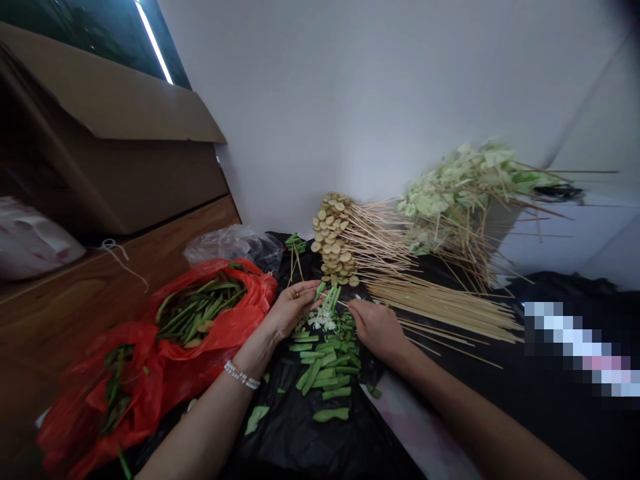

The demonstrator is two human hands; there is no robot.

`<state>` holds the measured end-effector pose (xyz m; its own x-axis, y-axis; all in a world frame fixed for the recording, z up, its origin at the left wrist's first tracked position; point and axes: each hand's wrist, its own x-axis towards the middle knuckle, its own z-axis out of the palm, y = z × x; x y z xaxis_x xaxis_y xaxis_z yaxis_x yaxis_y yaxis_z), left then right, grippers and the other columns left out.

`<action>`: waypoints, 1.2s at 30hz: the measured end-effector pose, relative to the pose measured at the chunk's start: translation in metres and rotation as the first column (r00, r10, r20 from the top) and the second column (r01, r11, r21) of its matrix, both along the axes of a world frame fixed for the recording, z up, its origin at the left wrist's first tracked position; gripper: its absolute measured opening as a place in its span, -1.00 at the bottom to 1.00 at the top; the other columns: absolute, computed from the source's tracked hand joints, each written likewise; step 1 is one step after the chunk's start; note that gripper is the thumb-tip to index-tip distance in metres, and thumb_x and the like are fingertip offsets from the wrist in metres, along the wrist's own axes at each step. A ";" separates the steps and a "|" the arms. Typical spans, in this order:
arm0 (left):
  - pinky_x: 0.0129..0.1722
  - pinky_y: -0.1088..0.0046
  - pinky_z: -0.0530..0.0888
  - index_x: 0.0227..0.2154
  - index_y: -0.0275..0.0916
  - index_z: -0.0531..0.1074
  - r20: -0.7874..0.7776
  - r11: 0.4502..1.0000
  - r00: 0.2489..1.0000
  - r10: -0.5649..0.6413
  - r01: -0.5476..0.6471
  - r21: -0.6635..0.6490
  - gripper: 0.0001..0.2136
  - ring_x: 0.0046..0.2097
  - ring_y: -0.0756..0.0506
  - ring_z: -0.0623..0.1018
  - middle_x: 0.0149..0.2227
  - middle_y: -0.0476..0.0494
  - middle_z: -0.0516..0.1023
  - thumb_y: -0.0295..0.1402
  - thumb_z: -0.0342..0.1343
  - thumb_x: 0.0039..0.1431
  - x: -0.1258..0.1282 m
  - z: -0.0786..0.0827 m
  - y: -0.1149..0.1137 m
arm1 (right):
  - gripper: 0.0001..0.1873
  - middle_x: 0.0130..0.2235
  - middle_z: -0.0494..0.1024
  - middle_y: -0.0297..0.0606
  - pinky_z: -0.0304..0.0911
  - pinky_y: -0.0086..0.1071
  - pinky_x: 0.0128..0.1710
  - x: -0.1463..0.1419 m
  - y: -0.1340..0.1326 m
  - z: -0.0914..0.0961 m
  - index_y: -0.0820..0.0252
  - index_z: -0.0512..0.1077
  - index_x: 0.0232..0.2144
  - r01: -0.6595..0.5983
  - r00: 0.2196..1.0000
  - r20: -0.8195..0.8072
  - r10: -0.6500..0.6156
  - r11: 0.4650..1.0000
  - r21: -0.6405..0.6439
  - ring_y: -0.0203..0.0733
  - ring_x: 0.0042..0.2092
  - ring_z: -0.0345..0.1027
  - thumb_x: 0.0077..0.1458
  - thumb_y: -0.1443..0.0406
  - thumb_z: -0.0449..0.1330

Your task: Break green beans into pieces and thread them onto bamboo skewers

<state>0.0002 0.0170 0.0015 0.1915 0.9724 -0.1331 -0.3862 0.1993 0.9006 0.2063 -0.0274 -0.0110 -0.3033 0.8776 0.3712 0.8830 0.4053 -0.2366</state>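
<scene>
My left hand (pixel 296 305) is closed in a pinch on a short green bean piece (pixel 320 290). A thin wooden skewer (pixel 336 300) runs from that piece to my right hand (pixel 376 328), whose fingers are closed around its other end. Just beneath both hands are green-and-white vegetable pieces (pixel 324 317). Nearer me, several cut flat green bean pieces (pixel 325 375) lie in rough rows on black plastic sheeting (pixel 285 440). Whether the skewer tip has gone through the piece cannot be seen, as my left fingers cover it.
Skewered potato slices (pixel 333 233) are piled beyond my hands. Loose skewers (pixel 445 310) lie to the right, with skewered cabbage leaves (pixel 455 180) behind them. On the left are red plastic bags (pixel 255 297) of green beans, a clear bag (pixel 235 247) and a cardboard box (pixel 165 167).
</scene>
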 end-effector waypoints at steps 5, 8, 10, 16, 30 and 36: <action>-0.17 0.49 0.53 -0.25 -0.39 0.51 0.012 0.998 0.999 0.047 -0.047 -0.031 -0.78 -0.25 -0.05 0.60 -0.25 -0.24 0.61 -0.60 0.24 -0.02 -0.001 0.002 0.001 | -0.72 -0.29 0.57 -0.32 -0.02 -0.42 -0.38 0.000 0.001 0.000 0.11 0.41 -0.26 -0.003 1.000 -0.013 0.003 1.000 -0.025 -0.28 -0.29 0.41 0.28 0.26 -0.09; -0.17 0.50 0.53 -0.25 -0.39 0.51 0.022 0.998 0.998 0.058 -0.058 -0.029 -0.79 -0.25 -0.05 0.60 -0.26 -0.24 0.61 -0.61 0.22 0.00 -0.002 0.001 0.001 | -0.72 -0.28 0.57 -0.31 0.00 -0.42 -0.36 0.001 0.001 0.000 0.11 0.42 -0.24 0.002 1.000 -0.015 -0.002 0.999 -0.039 -0.28 -0.27 0.42 0.28 0.26 -0.09; -0.17 0.50 0.53 -0.25 -0.40 0.51 0.032 0.998 0.998 0.054 -0.054 -0.025 -0.80 -0.25 -0.04 0.60 -0.27 -0.24 0.61 -0.62 0.21 0.00 -0.002 0.001 0.002 | -0.73 -0.28 0.57 -0.32 0.00 -0.42 -0.37 0.001 0.000 0.000 0.10 0.42 -0.24 0.014 1.000 -0.008 -0.014 0.999 -0.041 -0.28 -0.27 0.42 0.28 0.26 -0.08; -0.24 0.55 0.54 -0.24 -0.38 0.52 0.064 0.997 0.997 0.045 -0.042 -0.060 -0.77 -0.27 -0.03 0.60 -0.31 -0.19 0.61 -0.66 0.19 0.00 -0.005 0.000 0.003 | -0.71 -0.29 0.57 -0.32 0.02 -0.44 -0.36 0.000 0.000 0.001 0.10 0.42 -0.25 0.003 1.000 -0.017 -0.004 0.999 -0.033 -0.28 -0.27 0.42 0.29 0.26 -0.10; -0.37 0.66 0.49 -0.32 -0.41 0.57 0.034 0.991 0.998 0.059 -0.054 -0.121 -0.86 -0.41 0.06 0.56 -0.39 -0.19 0.61 -0.62 0.21 0.02 -0.001 -0.002 0.002 | -0.70 -0.27 0.57 -0.30 0.05 -0.45 -0.33 0.000 0.000 0.004 0.11 0.43 -0.22 0.006 1.000 -0.007 -0.006 0.999 -0.050 -0.28 -0.25 0.42 0.29 0.27 -0.11; -0.53 0.71 0.40 -0.38 -0.42 0.57 0.058 0.987 0.993 0.100 -0.092 -0.133 -0.90 -0.50 0.12 0.48 -0.45 -0.14 0.57 -0.59 0.26 -0.02 -0.002 -0.001 0.004 | -0.70 -0.27 0.57 -0.29 0.06 -0.45 -0.31 0.001 -0.001 0.004 0.12 0.43 -0.22 0.001 1.000 -0.016 -0.001 0.999 -0.039 -0.28 -0.25 0.42 0.29 0.26 -0.11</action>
<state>-0.0019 0.0210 0.0007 0.1106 0.9619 -0.2501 -0.4654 0.2724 0.8421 0.2070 -0.0281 -0.0069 -0.2967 0.8917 0.3418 0.8795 0.3946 -0.2660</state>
